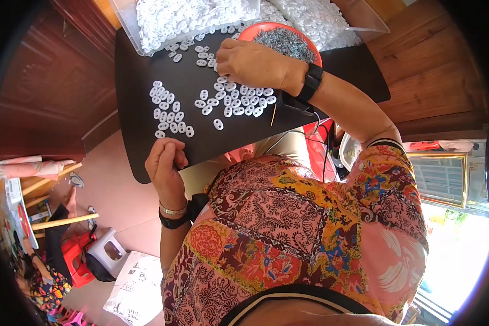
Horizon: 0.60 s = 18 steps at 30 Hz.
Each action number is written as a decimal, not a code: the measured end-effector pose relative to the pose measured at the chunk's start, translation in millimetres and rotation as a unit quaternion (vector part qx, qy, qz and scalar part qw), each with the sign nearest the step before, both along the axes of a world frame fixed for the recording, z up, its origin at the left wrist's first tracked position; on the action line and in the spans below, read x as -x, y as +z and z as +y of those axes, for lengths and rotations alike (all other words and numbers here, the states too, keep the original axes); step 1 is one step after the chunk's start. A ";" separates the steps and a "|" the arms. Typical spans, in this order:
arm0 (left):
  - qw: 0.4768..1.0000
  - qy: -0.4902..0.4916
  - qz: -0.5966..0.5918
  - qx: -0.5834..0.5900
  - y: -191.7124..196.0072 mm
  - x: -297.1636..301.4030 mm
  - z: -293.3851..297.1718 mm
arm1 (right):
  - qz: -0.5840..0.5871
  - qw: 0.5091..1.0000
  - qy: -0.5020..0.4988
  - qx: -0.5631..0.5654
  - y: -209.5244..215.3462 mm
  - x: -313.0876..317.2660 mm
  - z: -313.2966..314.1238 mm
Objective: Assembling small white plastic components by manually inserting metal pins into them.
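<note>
Right grip among white two-holed pieces, left grip beside them.

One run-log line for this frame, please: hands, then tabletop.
Left hand: curled at near edge of black table | Right hand: at white two-hole pieces, grip hidden | Tabletop: red bowl, small grey parts inside

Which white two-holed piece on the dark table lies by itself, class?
The single white piece on the person's side of the larger, right-hand cluster: bare table surrounds it, whereas the cluster's pieces crowd together.
</note>
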<state>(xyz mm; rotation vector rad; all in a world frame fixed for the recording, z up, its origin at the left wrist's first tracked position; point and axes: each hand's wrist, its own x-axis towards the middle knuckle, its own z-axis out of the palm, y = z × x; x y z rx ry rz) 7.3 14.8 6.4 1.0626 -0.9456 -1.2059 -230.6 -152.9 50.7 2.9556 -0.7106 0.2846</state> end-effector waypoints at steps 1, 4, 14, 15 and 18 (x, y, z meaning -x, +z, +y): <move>1.000 0.000 -0.003 0.001 0.4 0.2 0.0 | -0.023 1.000 -0.004 0.010 -1.5 -2.0 -1.1; 1.000 0.001 0.002 0.006 -0.7 0.4 0.7 | -0.043 0.999 -0.013 0.031 1.8 -1.9 -4.7; 0.999 0.006 -0.030 0.017 -2.0 1.2 1.5 | 0.017 0.999 -0.004 -0.038 -2.0 1.1 5.6; 0.999 0.006 -0.031 0.017 -2.6 1.3 1.6 | 0.017 0.999 -0.004 -0.038 -3.4 -0.3 3.6; 1.000 0.009 -0.019 0.016 -2.9 1.7 2.2 | 0.036 0.997 -0.017 -0.063 -5.1 -3.7 1.1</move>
